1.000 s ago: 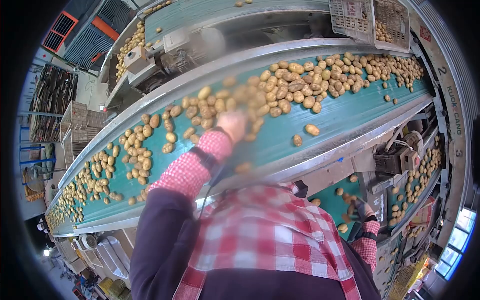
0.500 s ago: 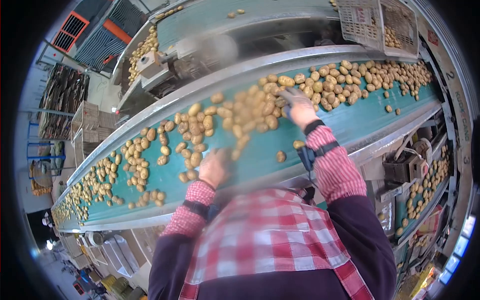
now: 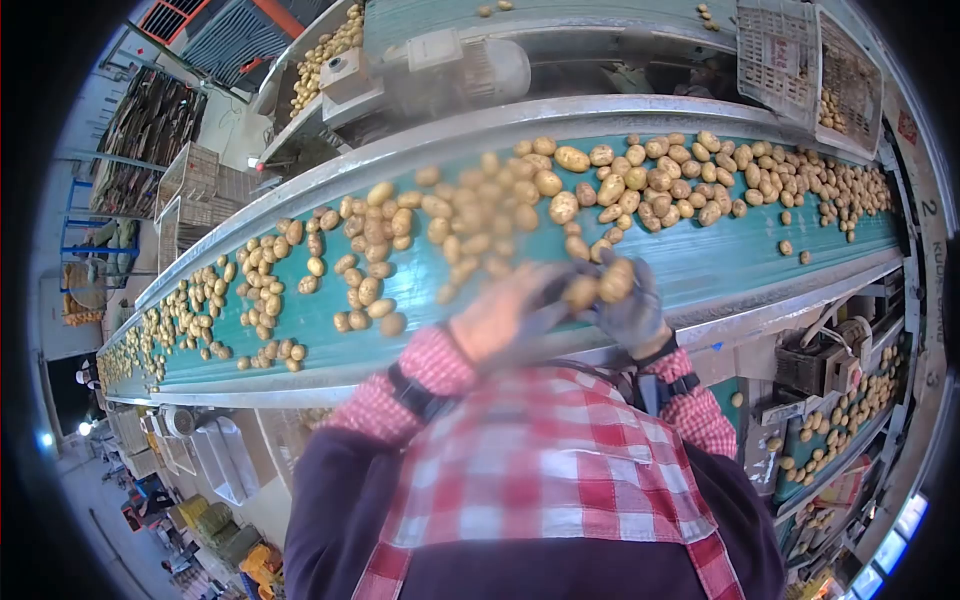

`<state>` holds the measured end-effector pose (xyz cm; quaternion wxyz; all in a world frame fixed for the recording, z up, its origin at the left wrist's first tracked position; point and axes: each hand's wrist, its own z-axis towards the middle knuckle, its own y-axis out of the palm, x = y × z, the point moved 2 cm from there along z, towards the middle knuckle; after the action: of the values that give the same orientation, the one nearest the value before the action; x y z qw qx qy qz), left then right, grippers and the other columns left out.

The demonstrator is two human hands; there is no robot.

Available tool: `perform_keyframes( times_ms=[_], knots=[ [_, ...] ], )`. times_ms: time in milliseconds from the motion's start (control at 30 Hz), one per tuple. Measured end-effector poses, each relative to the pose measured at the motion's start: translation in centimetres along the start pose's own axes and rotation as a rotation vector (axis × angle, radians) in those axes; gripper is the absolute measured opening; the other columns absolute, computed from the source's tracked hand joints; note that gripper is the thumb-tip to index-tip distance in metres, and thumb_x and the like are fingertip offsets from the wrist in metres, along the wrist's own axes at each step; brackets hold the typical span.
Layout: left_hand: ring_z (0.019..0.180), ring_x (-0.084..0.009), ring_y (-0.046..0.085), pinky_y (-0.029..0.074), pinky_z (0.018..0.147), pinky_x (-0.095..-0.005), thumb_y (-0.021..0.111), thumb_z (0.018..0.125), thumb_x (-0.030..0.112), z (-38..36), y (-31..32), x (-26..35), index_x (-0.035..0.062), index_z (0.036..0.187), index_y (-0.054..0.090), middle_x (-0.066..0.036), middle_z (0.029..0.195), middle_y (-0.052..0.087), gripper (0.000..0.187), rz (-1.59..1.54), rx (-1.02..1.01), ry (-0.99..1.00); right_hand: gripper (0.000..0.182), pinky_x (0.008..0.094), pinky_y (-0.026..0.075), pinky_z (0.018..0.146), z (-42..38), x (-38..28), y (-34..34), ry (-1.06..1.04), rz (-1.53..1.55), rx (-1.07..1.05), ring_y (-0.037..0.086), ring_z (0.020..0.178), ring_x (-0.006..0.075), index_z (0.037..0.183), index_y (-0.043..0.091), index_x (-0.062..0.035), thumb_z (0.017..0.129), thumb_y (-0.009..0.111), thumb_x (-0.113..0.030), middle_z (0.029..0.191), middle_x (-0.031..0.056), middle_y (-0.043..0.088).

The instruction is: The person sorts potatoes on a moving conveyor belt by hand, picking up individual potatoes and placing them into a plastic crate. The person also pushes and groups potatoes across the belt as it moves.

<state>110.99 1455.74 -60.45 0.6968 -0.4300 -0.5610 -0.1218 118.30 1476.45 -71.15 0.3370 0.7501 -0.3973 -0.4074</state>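
Note:
My right hand (image 3: 640, 305), in a grey glove, is held close in front of me over the near side of the belt, fingers curled round a potato (image 3: 617, 281). Beside it, my left hand (image 3: 505, 310) reaches in from the left, smeared by motion. Its dark-covered fingers close on a second potato (image 3: 580, 293), which overlaps the first in this view. Just beyond both hands, many loose potatoes (image 3: 660, 180) lie on the green conveyor belt (image 3: 700, 250), spread in a long band from left to right.
A metal rail (image 3: 470, 128) edges the belt's far side, with a motor (image 3: 460, 75) behind it. Plastic crates (image 3: 780, 50) stand at the back right. Another belt with potatoes (image 3: 840, 420) runs lower right. Stacked crates (image 3: 190, 185) are at left.
My right hand has drawn back from the potatoes on the belt toward me and now holds one. My left hand has moved right to meet it. The view has shifted slightly.

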Motion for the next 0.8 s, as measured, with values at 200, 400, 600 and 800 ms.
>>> perform_keyframes(
  times_ms=[200,400,600,800],
  knots=[
    [0.118,-0.0409,0.059,0.048,0.103,-0.0476,0.069,0.086,0.02,12.7,-2.3,-5.6,0.0082,0.128,0.062,-0.021,0.13,0.062,0.044,0.692,0.215,0.036,0.054,0.0442,0.052,0.081,-16.0,-7.7,-14.5,-0.295,0.088,0.245,0.059,0.102,0.0242,0.128,0.06,-0.0194,0.094,0.056,-0.061,0.121,0.0091,0.063],
    [0.111,-0.0419,0.061,0.05,0.096,-0.0505,0.068,0.089,0.029,14.9,-2.1,-15.1,0.0115,0.128,0.061,-0.02,0.121,0.064,0.043,0.751,0.275,-0.229,0.034,0.0386,0.051,0.089,-35.8,-13.0,-26.5,0.181,-1.967,0.78,0.062,0.104,0.021,0.12,0.065,-0.0072,0.1,0.057,-0.034,0.113,0.0082,0.067],
    [0.103,-0.0426,0.064,0.052,0.088,-0.0503,0.066,0.092,0.03,10.0,2.2,-10.4,0.0096,0.127,0.061,-0.021,0.113,0.065,0.041,0.571,0.307,-0.233,0.045,0.0307,0.046,0.102,-28.2,-18.9,-24.8,-0.513,-0.95,1.15,0.057,0.121,0.0186,0.141,0.054,0.005,0.105,0.057,-0.022,0.138,0.0127,0.059],
    [0.089,-0.0306,0.068,0.054,0.078,-0.0399,0.066,0.094,0.02,1.6,2.2,-5.6,0.0021,0.126,0.062,-0.018,0.104,0.069,0.037,0.332,0.546,-0.294,0.041,0.0372,0.05,0.101,-0.5,-20.7,-6.7,-0.771,-1.454,0.208,0.066,0.117,0.0291,0.134,0.062,-0.002,0.093,0.066,-0.01,0.13,0.0172,0.067]
  ],
)
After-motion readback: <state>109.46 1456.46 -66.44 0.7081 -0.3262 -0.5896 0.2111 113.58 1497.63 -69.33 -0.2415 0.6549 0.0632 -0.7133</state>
